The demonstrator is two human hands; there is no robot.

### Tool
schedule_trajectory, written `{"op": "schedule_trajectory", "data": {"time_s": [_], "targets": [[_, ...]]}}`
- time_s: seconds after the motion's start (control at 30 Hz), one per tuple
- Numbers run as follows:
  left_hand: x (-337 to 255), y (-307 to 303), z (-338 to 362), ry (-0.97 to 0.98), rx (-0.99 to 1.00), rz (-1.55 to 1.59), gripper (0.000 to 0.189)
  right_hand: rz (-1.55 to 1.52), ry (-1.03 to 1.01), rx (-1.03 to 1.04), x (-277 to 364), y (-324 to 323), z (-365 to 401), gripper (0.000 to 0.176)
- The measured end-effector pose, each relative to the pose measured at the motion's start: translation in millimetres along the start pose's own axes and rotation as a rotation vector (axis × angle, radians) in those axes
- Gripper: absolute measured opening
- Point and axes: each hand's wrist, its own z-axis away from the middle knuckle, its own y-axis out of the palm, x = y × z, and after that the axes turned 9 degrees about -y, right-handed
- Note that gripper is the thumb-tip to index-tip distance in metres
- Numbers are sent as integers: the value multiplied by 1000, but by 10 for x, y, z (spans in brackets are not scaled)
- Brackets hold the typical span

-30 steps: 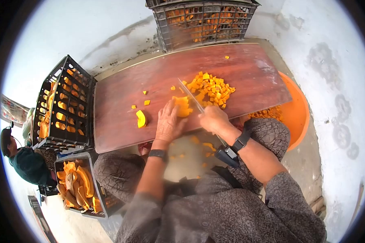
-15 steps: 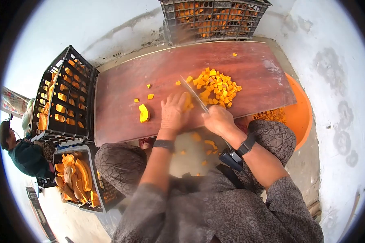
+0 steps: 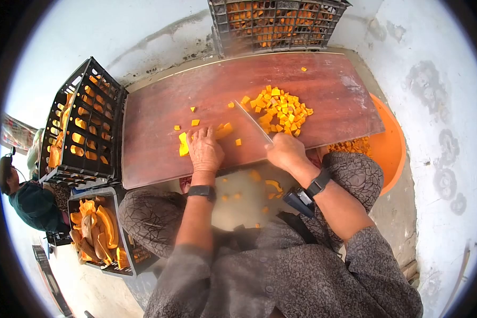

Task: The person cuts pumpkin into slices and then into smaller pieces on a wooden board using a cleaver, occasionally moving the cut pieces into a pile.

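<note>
My left hand (image 3: 204,150) rests on the board with its fingers bent over a curved pumpkin piece (image 3: 184,144), partly hidden beneath them. Right beside its fingertips lies a second pumpkin piece (image 3: 224,130), slightly blurred. In my right hand (image 3: 287,152) is the handle of a knife (image 3: 253,121), its blade slanting up and left over the board. Beyond the blade sits a heap of pumpkin cubes (image 3: 289,112). One loose cube (image 3: 238,142) lies between my hands, and a few others are scattered to the left.
The reddish board (image 3: 159,116) lies before my knees. A black crate (image 3: 85,124) of pumpkin stands at its left, another crate (image 3: 278,26) behind it. Below left is a grey crate (image 3: 114,199) of pumpkin slices. An orange tub (image 3: 392,143) holds cubes at right. A person (image 3: 34,204) sits far left.
My left hand has moved left, away from the knife, to the curved pumpkin piece. A single cube now lies where it was. The knife stays in my right hand, almost unmoved.
</note>
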Motion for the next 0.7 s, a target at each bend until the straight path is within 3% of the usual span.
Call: {"op": "schedule_trajectory", "data": {"time_s": [0.07, 0.13, 0.23, 0.37, 0.57, 0.7], "targets": [[-13, -2, -10, -21, -15, -13, 42, 19, 17, -20, -32, -14, 2, 26], [-65, 7, -22, 78, -224, 68, 39, 38, 33, -39, -48, -24, -11, 25], [-142, 30, -24, 166, -153, 74, 36, 29, 27, -27, -74, -16, -28, 25], [-187, 82, 1, 59, -31, 50, 31, 66, -31, -22, -79, 11, -20, 23], [-277, 45, 18, 247, -242, 41, 21, 3, -46, 26, 7, -105, 13, 36], [-293, 127, 73, 244, -97, 149, 22, -2, -47, 24, -5, -95, 9, 36]]}}
